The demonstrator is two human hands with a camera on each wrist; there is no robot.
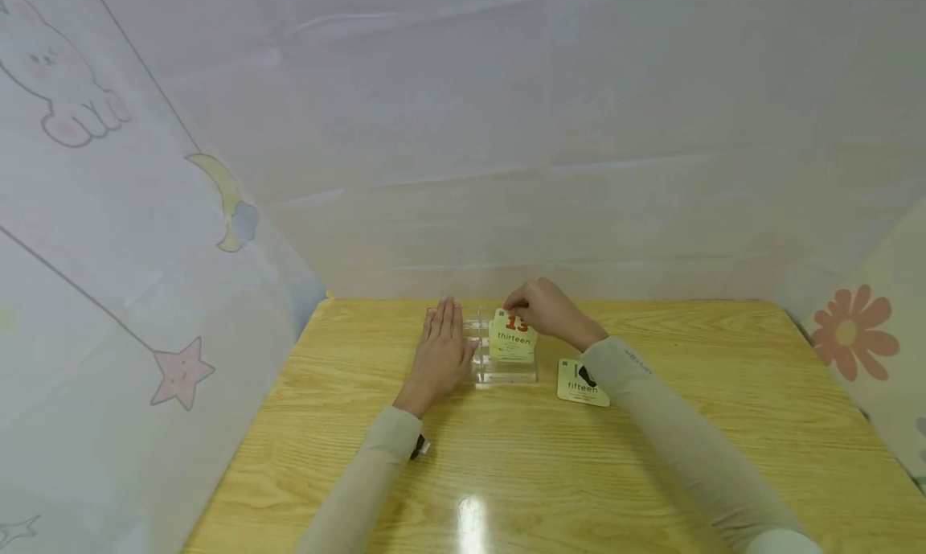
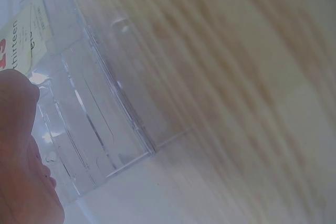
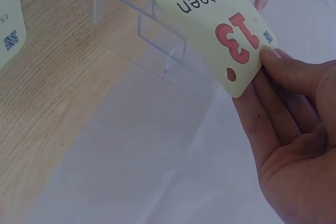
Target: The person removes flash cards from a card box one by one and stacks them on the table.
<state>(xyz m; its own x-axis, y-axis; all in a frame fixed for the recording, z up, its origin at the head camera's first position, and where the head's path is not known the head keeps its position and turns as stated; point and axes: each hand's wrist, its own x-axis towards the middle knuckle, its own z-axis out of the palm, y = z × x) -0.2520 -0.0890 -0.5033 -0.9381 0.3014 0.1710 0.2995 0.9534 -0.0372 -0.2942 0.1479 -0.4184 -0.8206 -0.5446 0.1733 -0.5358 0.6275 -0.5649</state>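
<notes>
A clear plastic card rack [image 1: 510, 375] with stepped tiers stands near the far edge of the table. My left hand [image 1: 440, 353] rests on its left part with the fingers stretched out. Between thumb and fingers, my right hand [image 3: 294, 114] pinches the upper corner of a pale yellow number card [image 3: 210, 19] printed with a red 13 and "thirteen". That card is at the right half of the rack, number side up, and another card edge seems to show behind it. In the left wrist view, the rack's empty tiers [image 2: 89, 108] lie beside the left hand's thumb.
A second pale yellow card [image 1: 571, 387] reading "fifteen" lies flat on the wooden table [image 1: 463, 457], right of the rack and partly under the right sleeve. A white printed sheet [image 1: 463, 176] rises behind the table's far edge, with more at both sides.
</notes>
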